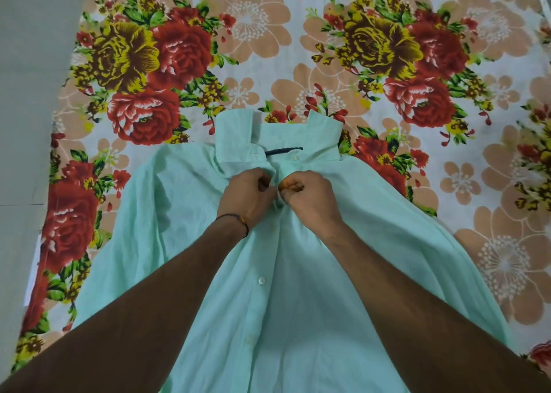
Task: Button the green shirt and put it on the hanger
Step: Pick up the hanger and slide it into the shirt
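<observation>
Left hand [247, 194] and right hand [311, 197] are pinching the shirt [185, 213] front edges together, fingers curled; shirt is lying on the sheet [268, 34], collar [232, 133] pointing to 12 o'clock.

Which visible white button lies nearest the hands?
The collar button, just above the right hand; the other clear button sits much lower on the green shirt.

The green shirt [185, 213] is lying flat on the floral bedsheet [298, 49]. Beyond the shirt's collar [235, 133] and to the right of the shirt, bare sheet is giving wide open passage. Just below the collar, the left hand [247, 195] and right hand [310, 195] are crowding the placket, knuckles nearly touching. The forearms [134, 303] are blocking the shirt's lower front. Grey floor [26, 94] is running left of the shirt.
</observation>
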